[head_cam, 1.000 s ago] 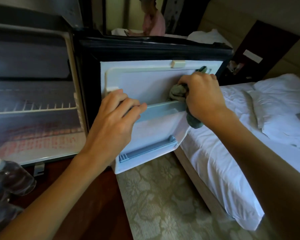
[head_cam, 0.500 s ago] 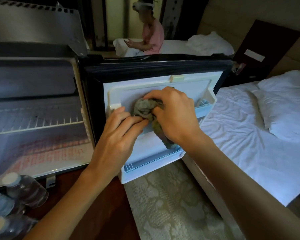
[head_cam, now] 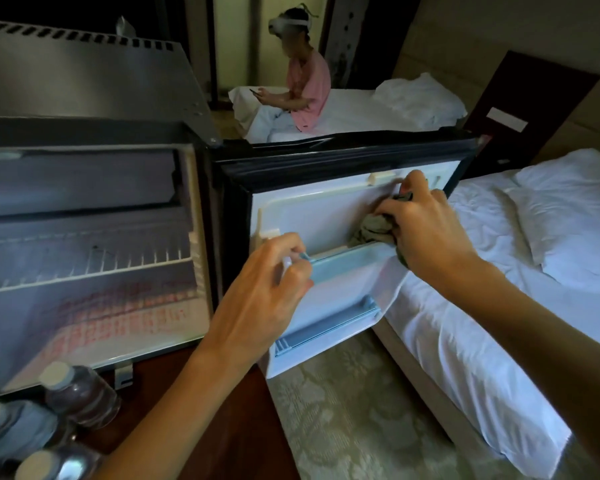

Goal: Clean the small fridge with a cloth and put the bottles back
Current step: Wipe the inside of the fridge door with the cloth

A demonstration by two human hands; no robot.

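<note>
The small fridge (head_cam: 84,237) stands open on the dark wooden surface (head_cam: 229,427), its wire shelf (head_cam: 84,268) bare. To the right of both hands the white bed (head_cam: 482,323) runs alongside. The door (head_cam: 312,216) is swung wide, its white inner panel facing the person.

Three capped bottles (head_cam: 80,393) lie clustered on the surface, below and to the left of the left fingers, outside the fridge.

The right hand (head_cam: 426,230) has moved since half a second ago. Then it worked the middle of the panel, just beside the left fingers; now it is at the panel's right end, up near the door's top corner and well apart from them. Its fingers are bunched tightly around the grey-green cloth (head_cam: 373,230), which presses against the panel just above the upper rail (head_cam: 347,265), a tail of it hanging below the palm.

The left hand (head_cam: 260,299) stays at the rail's left end. Its fingers lay flatter across it before; now they are curled around that end, though blurred.
</note>
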